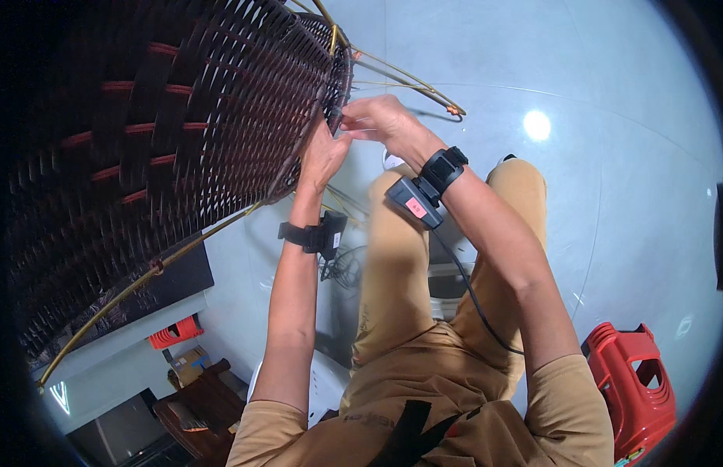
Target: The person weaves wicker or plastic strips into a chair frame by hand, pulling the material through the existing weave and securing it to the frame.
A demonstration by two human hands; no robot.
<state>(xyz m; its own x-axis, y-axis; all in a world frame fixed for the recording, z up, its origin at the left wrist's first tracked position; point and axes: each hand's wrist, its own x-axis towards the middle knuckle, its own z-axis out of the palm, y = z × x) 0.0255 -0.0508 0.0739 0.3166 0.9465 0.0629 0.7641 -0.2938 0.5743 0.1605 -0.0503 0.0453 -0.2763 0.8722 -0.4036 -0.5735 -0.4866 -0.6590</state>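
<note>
Dk-brn wicker pc (244,117) w/ red strands (118,86)

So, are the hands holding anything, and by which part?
Cannot be told: the left hand is at the edge of the wicker, any grip hidden; the right hand is by that edge, grip unclear.

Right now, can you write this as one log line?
basket: dark, woven, upper left of view | left hand: at basket's edge | right hand: close beside left hand | gold rods: by basket
</note>
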